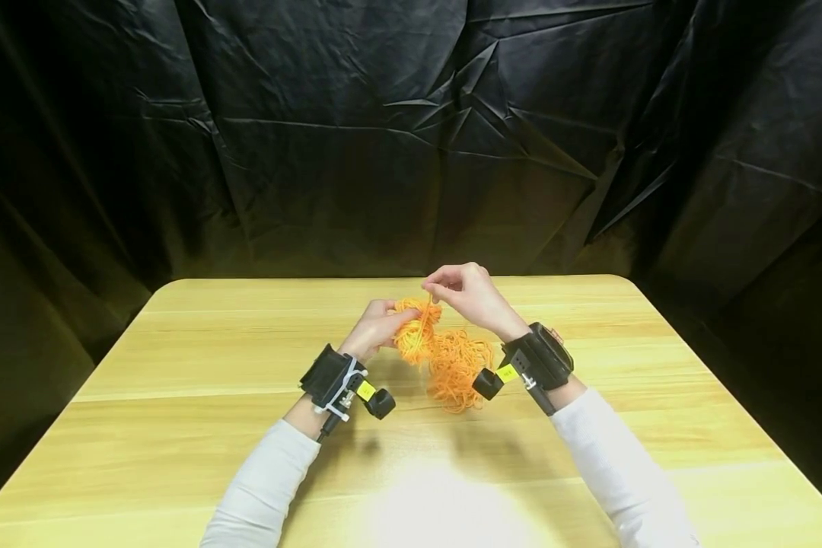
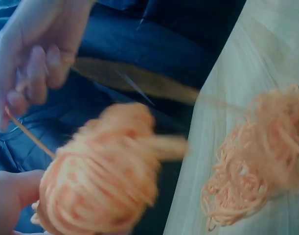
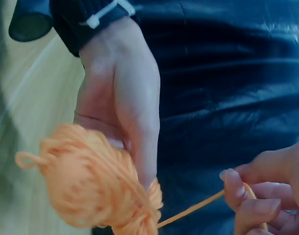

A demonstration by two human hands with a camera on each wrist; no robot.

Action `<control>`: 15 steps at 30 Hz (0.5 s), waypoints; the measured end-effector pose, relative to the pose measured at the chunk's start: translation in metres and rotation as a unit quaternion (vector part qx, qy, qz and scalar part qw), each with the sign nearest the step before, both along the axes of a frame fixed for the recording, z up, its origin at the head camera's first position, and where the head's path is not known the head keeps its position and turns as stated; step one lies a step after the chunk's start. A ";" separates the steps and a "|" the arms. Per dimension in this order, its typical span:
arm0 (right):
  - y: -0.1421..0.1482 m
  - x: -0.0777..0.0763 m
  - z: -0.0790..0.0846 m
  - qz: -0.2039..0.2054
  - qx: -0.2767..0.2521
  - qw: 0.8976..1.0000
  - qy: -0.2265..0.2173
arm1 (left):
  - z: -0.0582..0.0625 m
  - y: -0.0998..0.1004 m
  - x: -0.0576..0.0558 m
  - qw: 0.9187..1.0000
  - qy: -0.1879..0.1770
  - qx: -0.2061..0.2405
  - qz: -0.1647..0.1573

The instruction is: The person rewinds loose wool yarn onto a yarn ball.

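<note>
My left hand [image 1: 378,326] grips a ball of orange yarn [image 3: 85,181], its thumb lying along the wound strands. A small loop sticks out of the ball's side in the right wrist view. Just above and to the right, my right hand [image 1: 473,297] pinches a single yarn strand [image 3: 191,209] between thumb and fingertips. That strand runs taut from the ball to the fingers, then passes on through the curled fingers. In the left wrist view the right hand [image 2: 39,58] is up beyond the ball, with a blurred length of yarn leading from it toward the pile.
A loose, tangled heap of orange yarn [image 1: 459,373] lies on the light wooden table [image 1: 178,396], right below the ball. Black wrist-worn cameras [image 1: 380,403] jut inward from both wrists. Behind the table's far edge hangs a black sheet [image 1: 329,183].
</note>
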State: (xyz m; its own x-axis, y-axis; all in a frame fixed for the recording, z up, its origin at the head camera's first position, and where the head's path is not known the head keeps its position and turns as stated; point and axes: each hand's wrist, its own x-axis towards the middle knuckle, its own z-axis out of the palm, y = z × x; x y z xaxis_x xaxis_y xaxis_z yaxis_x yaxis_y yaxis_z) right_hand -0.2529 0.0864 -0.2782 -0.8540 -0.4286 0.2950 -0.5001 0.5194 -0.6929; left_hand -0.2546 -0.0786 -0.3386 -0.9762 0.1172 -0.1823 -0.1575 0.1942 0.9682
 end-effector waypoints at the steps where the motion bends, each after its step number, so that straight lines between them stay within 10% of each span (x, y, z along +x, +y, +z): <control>1: -0.001 0.003 0.001 -0.003 -0.003 1.000 0.014 | 0.000 0.000 0.000 1.000 0.004 0.000 0.009; 8: -0.007 0.031 -0.007 0.023 -0.025 0.996 0.088 | 0.003 -0.001 -0.005 0.998 0.027 0.007 0.064; 15: -0.007 0.054 -0.026 -0.019 -0.063 0.998 -0.004 | 0.009 -0.003 -0.009 0.993 0.048 0.027 0.104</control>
State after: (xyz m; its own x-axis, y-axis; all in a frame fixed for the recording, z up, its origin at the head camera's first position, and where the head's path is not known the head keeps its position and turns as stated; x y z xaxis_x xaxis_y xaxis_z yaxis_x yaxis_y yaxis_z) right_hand -0.1991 0.0791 -0.3039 -0.8719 -0.3555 0.3367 -0.4750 0.4472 -0.7579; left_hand -0.2637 -0.0816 -0.3295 -0.9928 -0.0824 -0.0870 -0.0961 0.1138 0.9888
